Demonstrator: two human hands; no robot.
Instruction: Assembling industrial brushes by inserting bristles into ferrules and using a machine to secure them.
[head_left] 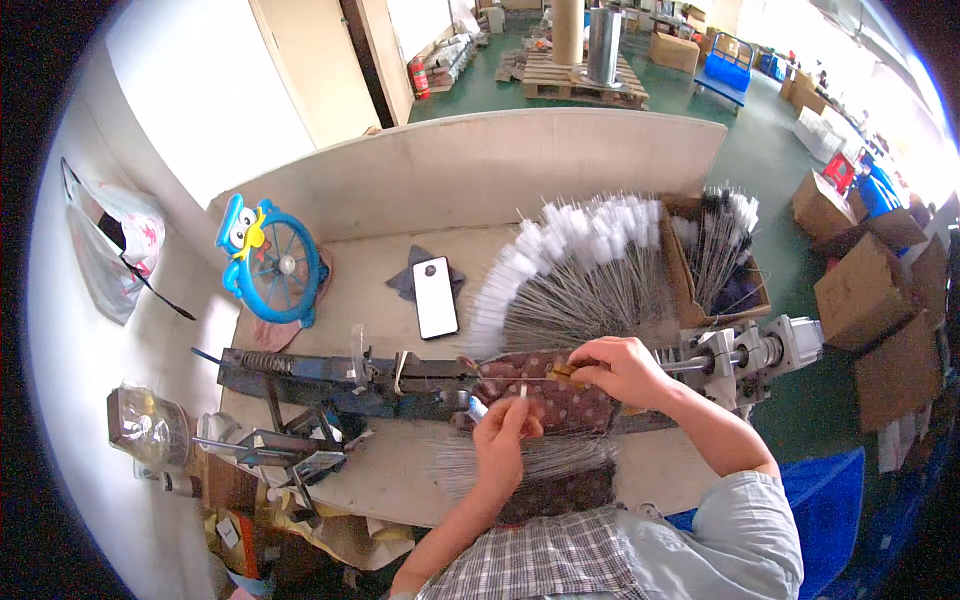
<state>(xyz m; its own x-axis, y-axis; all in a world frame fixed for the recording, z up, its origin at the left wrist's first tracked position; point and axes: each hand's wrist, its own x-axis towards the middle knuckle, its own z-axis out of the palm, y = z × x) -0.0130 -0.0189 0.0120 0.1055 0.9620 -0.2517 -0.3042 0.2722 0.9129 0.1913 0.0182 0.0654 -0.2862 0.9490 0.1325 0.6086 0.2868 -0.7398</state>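
Note:
My right hand (625, 370) is closed in a pinch over the dark red dotted cloth (585, 408), with a small brass-coloured piece (564, 372) at its fingertips. A thin wire (530, 379) seems to run leftward from there. Nearer to me, my left hand (505, 438) is closed too, and a small white piece (523, 391) sticks up from its fingers. Beside that hand is the end of a dark metal machine (330, 377), with a blue-and-white tube-like thing (477, 408). A bundle of loose thin wires (550, 458) lies just in front of me.
White-tufted wire brushes (590, 250) are fanned across the table's back. A cardboard box (735, 300) of dark and white ones stands to their right. Also there are a white phone (435, 298), a blue duck-headed fan (278, 262) and a motor unit (795, 343). A low partition (470, 165) edges the table.

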